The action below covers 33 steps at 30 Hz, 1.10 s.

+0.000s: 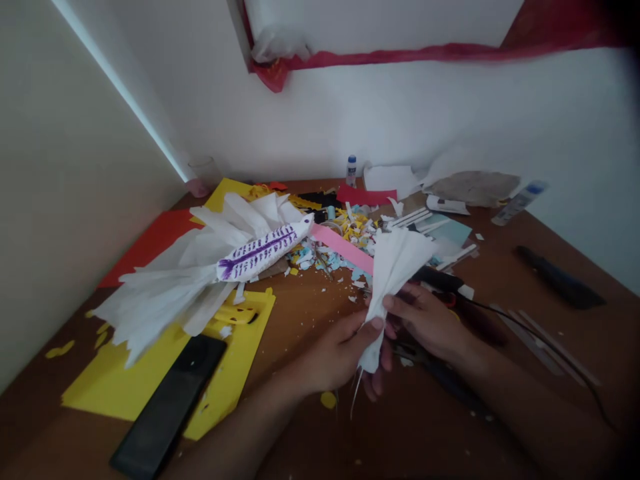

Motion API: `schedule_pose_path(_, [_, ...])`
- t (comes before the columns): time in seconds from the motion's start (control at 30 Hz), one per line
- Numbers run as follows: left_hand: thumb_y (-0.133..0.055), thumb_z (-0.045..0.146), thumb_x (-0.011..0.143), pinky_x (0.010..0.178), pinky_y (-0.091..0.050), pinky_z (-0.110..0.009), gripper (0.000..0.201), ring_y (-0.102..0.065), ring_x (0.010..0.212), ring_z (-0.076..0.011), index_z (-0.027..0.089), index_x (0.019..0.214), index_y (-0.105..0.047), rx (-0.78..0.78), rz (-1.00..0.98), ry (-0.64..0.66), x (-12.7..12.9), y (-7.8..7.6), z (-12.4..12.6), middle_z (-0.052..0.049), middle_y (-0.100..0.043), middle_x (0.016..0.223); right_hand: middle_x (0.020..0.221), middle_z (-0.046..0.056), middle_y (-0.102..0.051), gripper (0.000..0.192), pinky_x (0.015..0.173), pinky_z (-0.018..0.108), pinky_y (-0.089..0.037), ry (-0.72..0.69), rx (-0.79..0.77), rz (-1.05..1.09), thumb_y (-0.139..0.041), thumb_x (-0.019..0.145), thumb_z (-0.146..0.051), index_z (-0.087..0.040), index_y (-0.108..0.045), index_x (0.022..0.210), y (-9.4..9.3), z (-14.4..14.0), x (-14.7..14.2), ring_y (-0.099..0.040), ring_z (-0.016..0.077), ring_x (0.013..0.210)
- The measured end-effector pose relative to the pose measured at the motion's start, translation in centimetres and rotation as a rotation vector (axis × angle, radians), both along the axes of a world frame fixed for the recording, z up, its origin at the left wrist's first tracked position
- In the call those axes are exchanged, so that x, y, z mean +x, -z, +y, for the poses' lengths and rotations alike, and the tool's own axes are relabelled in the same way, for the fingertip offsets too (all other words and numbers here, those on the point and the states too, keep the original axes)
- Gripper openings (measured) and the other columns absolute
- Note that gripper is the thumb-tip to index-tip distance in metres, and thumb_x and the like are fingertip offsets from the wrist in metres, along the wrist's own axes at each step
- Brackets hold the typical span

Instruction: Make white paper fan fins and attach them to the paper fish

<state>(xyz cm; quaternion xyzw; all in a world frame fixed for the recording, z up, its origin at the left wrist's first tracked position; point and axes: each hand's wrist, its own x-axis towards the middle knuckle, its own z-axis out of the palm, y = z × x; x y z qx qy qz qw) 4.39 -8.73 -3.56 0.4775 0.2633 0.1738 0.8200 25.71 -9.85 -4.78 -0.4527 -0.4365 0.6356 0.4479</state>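
Both hands meet near the front middle of the brown table [310, 313], pinching the narrow gathered end of a white paper fan [393, 273] whose pleats flare up and away toward the table's centre. The left hand [340, 353] is curled round the bundle's lower stem, thumb pressed across the paper; the right hand [430, 323] closes on it from the other side, fingers folded under. A thin strip of white hangs from the bottom of the bundle.

Just behind the fan a pink paper strip [343, 247] lies slanted, its far end touching a heap of coloured paper scraps [345, 233] in yellow, blue and white. Left of that sits a paper bird [200, 273], with a white body marked in purple and broad white pleated wings, resting partly on a yellow sheet [220, 373] near the left edge. A black phone [173, 403] lies on that sheet's front part. A red sheet [150, 243] shows behind the wings by the left wall.

Under the right hand lie dark tools, too blurred to name, and a black cable [525, 327] runs off to the right. Toward the back edge stand a small glue bottle [351, 170] and, further right, a tipped bottle [517, 203]. A black flat object [560, 277] rests near the right edge
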Motion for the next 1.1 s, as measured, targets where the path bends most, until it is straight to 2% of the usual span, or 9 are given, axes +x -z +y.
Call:
schedule_pose_path(0.07, [-0.058,0.069,0.104,0.047,-0.056,-0.025,0.052,-0.067,0.052,-0.0142,0.018,0.112,-0.059,-0.012,0.007,0.016,-0.2,-0.1,0.2,-0.003,-0.070,0.081,0.081,0.003,-0.075,0.042,0.061,0.029,-0.042,0.031,0.016,0.008,-0.082,0.094,-0.057,-0.017,-0.078,0.106,0.0,0.2,0.2,-0.060,0.0142,0.061])
schedule_pose_path(0.17, [-0.059,0.070,0.103,0.051,-0.057,-0.025,0.055,-0.071,0.056,-0.0163,0.016,0.114,-0.063,-0.027,0.027,0.048,-0.4,-0.3,0.4,-0.007,-0.074,0.082,0.080,0.003,-0.074,0.040,0.061,0.029,-0.041,0.112,0.042,-0.029,-0.087,0.089,-0.055,-0.016,-0.079,0.095,0.0,0.3,0.5,-0.058,0.0135,0.064])
schedule_pose_path(0.3, [-0.068,0.065,0.100,0.079,-0.064,-0.032,0.053,-0.081,0.084,-0.0216,0.015,0.115,-0.072,-0.067,0.013,0.029,-0.5,-0.7,0.4,-0.014,-0.081,0.101,0.069,0.000,-0.066,0.041,0.056,0.028,-0.041,0.086,-0.019,-0.023,-0.088,0.088,-0.056,-0.017,-0.077,0.090,-0.6,-0.3,0.0,-0.054,0.0128,0.059])
schedule_pose_path(0.4, [-0.077,0.060,0.096,0.094,-0.063,-0.036,0.050,-0.082,0.101,-0.0250,0.016,0.119,-0.071,-0.090,-0.047,-0.004,-0.2,-0.9,0.2,-0.016,-0.082,0.112,0.063,-0.003,-0.060,0.044,0.052,0.027,-0.040,0.068,-0.066,-0.016,-0.088,0.086,-0.060,-0.018,-0.075,0.087,-1.2,-0.7,-0.6,-0.052,0.0124,0.054])
schedule_pose_path(0.5, [-0.076,0.060,0.097,0.086,-0.065,-0.037,0.052,-0.083,0.090,-0.0244,0.017,0.123,-0.066,-0.095,-0.034,-0.032,0.0,-0.6,-0.1,-0.016,-0.082,0.111,0.064,-0.002,-0.060,0.045,0.054,0.026,-0.040,0.082,-0.049,-0.059,-0.090,0.083,-0.060,-0.017,-0.076,0.083,-1.4,-0.6,-0.7,-0.052,0.0119,0.057])
schedule_pose_path(0.6, [-0.070,0.060,0.102,0.079,-0.065,-0.035,0.051,-0.084,0.082,-0.0235,0.016,0.126,-0.063,-0.118,0.003,-0.032,0.1,-0.3,-0.3,-0.018,-0.082,0.112,0.068,-0.001,-0.064,0.044,0.056,0.026,-0.038,0.068,-0.031,-0.065,-0.086,0.089,-0.059,-0.017,-0.080,0.096,-1.3,-0.3,-0.4,-0.051,0.0116,0.059])
schedule_pose_path(0.8, [-0.072,0.059,0.101,0.075,-0.066,-0.032,0.047,-0.084,0.084,-0.0240,0.016,0.121,-0.065,-0.194,-0.040,0.011,-0.2,-0.3,-0.3,-0.019,-0.082,0.114,0.072,0.000,-0.070,0.041,0.061,0.027,-0.043,0.114,-0.019,-0.122,-0.086,0.089,-0.057,-0.018,-0.078,0.085,-0.9,0.1,0.3,-0.056,0.0125,0.062])
schedule_pose_path(0.97, [-0.084,0.053,0.093,0.078,-0.068,-0.037,0.054,-0.084,0.091,-0.0262,0.018,0.129,-0.063,-0.243,-0.082,-0.032,0.2,-0.5,-0.2,-0.019,-0.078,0.123,0.068,0.000,-0.068,0.046,0.059,0.028,-0.044,0.115,-0.015,-0.209,-0.086,0.086,-0.063,-0.018,-0.076,0.080,-1.7,-0.3,-0.2,-0.057,0.0144,0.062])
schedule_pose_path(1.1, [-0.081,0.051,0.096,0.073,-0.067,-0.034,0.046,-0.082,0.082,-0.0231,0.017,0.120,-0.063,-0.235,-0.080,-0.026,0.2,-0.1,-0.2,-0.012,-0.078,0.103,0.063,0.000,-0.066,0.048,0.058,0.028,-0.042,0.083,0.004,-0.239,-0.085,0.087,-0.064,-0.018,-0.074,0.078,-2.0,-0.6,-0.5,-0.058,0.0142,0.059])
